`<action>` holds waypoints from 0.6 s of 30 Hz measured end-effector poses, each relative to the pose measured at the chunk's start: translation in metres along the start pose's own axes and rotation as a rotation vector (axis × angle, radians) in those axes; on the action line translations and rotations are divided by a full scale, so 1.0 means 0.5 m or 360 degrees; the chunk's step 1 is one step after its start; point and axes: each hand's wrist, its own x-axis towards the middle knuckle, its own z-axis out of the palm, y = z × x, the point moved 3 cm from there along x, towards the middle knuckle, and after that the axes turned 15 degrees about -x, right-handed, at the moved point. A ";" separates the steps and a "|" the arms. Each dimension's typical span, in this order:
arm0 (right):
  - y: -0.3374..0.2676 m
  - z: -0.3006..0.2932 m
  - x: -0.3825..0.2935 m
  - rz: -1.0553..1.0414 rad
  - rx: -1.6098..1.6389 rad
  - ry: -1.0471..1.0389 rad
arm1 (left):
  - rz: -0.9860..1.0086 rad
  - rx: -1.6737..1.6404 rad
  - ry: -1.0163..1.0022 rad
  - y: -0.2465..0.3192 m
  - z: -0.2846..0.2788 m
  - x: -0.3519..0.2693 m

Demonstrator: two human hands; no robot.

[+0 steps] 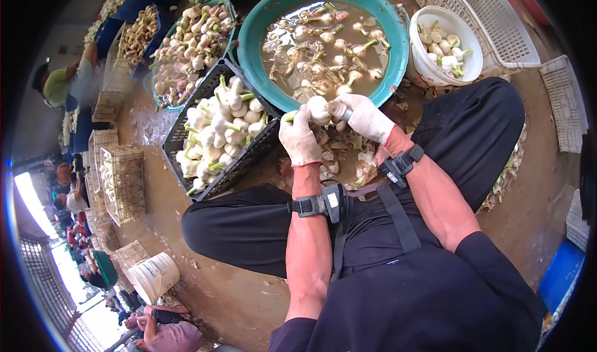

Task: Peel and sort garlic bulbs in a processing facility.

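My left hand (299, 140), in a white knit glove, grips a white garlic bulb (319, 110) by its green stem, just over the near rim of a green basin (254, 53). At the bulb's root end is my right hand (366, 116), gloved likewise and closed around a small tool (347, 114). Only a short grey part of that tool shows; the fingers hide the rest. Unpeeled garlic bulbs (326, 37) float in the basin's brown water. Left of my hands, cleaned white garlic bulbs (221, 128) fill a black plastic crate (238, 167).
A white bucket (472, 49) with some peeled garlic stands right of the basin, beside a white plastic crate (503, 35). Garlic skins (366, 163) litter the floor between my legs. Another green tub (156, 60) holds unpeeled garlic. Other people (170, 335) sit or stand at the left.
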 end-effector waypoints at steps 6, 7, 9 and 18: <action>-0.006 -0.008 0.001 -0.0202 -0.0820 0.0187 | 0.0114 0.0347 -0.0084 -0.005 -0.004 0.012; 0.005 -0.005 0.000 -0.0035 -0.0298 0.0040 | 0.0111 0.0349 -0.0084 -0.007 -0.005 0.014; 0.019 0.002 0.000 0.0133 0.0228 -0.0102 | 0.0023 0.0009 -0.0052 -0.011 -0.005 0.016; 0.008 0.002 0.005 -0.0167 -0.0460 0.0383 | 0.0404 0.0523 -0.0083 0.012 0.017 -0.001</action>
